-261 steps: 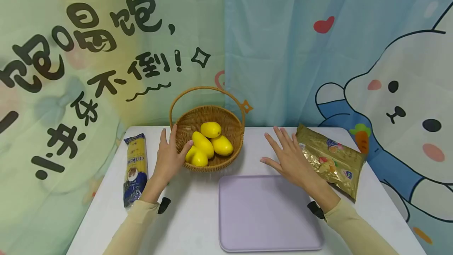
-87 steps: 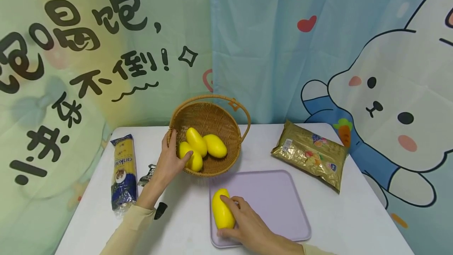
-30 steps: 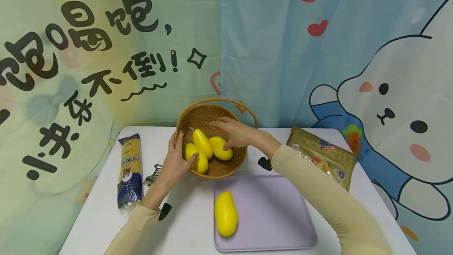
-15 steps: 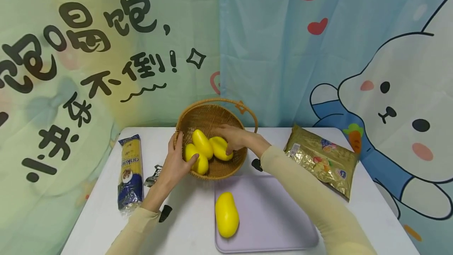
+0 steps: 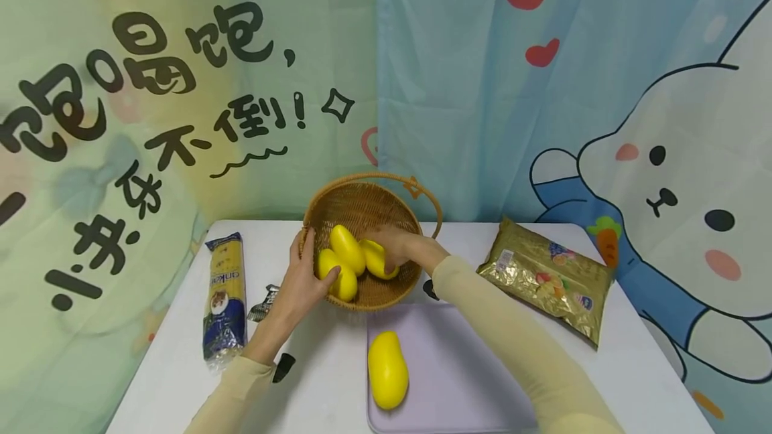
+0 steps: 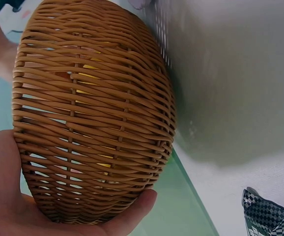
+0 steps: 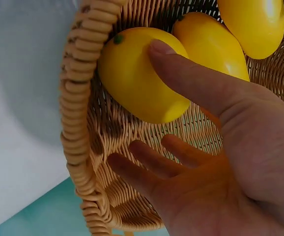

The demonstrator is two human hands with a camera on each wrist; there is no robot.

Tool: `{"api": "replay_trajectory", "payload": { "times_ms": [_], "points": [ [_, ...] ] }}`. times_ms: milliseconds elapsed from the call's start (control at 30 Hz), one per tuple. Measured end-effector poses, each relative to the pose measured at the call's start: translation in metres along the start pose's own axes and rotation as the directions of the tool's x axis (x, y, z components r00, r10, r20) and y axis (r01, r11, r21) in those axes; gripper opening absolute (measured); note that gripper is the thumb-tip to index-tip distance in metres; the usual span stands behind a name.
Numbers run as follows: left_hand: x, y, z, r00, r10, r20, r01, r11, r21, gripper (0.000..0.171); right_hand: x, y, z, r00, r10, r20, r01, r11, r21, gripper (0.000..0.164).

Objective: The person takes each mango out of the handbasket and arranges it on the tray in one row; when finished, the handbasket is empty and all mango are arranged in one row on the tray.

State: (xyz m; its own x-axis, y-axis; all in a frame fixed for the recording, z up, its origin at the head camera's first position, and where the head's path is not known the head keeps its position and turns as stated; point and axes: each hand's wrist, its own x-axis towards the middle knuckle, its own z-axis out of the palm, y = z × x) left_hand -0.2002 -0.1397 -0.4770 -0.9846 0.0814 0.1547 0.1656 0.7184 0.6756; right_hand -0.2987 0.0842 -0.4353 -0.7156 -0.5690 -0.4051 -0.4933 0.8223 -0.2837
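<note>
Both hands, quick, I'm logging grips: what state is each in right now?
Left hand: holding the basket by its side.
Right hand: open inside the basket, thumb touching a yellow fruit, not gripping it.

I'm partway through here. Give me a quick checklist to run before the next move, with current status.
1. Left hand steadying the basket: ok, it grips the side.
2. Right hand secure on the yellow fruit: not ok; thumb on it, but the other visible fingers look apart from it.
3. Neighbouring fruit well clear: not ok, it sits close beside.
4. Room on the tray: ok, bare surface to the right of the lone fruit.
5. Basket base flat on the table: cannot tell.
</note>
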Motion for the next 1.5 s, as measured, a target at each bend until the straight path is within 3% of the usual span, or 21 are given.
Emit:
{"api": "replay_trajectory", "payload": {
  "times_ms": [433, 733, 900, 1167, 1500],
  "points": [
    [-0.003, 0.002, 0.004, 0.999, 0.026, -0.023, -0.026, 1.0, 0.014, 0.097, -0.002, 0.001, 0.017, 1.0, 0.025, -0.009, -0.025, 0.999, 0.029, 0.088],
    [-0.004, 0.001, 0.005, 1.0, 0.024, -0.019, -0.024, 1.0, 0.015, 0.096, -0.008, 0.01, 0.018, 0.999, 0.019, -0.03, -0.018, 0.999, 0.049, 0.089],
    [-0.006, 0.002, 0.004, 1.0, 0.01, 0.002, -0.01, 1.0, 0.004, 0.096, -0.019, 0.013, 0.012, 0.997, 0.021, -0.069, -0.017, 0.998, 0.063, 0.089],
    [-0.004, 0.002, 0.002, 1.0, 0.004, -0.01, -0.004, 1.0, 0.007, 0.096, -0.038, 0.013, -0.004, 0.987, -0.034, -0.155, 0.05, 0.993, 0.104, 0.091],
    [-0.003, 0.003, 0.0, 1.0, 0.004, -0.017, -0.004, 1.0, -0.003, 0.095, -0.076, 0.005, -0.021, 0.967, -0.081, -0.241, 0.117, 0.984, 0.137, 0.091]
  ]
}}
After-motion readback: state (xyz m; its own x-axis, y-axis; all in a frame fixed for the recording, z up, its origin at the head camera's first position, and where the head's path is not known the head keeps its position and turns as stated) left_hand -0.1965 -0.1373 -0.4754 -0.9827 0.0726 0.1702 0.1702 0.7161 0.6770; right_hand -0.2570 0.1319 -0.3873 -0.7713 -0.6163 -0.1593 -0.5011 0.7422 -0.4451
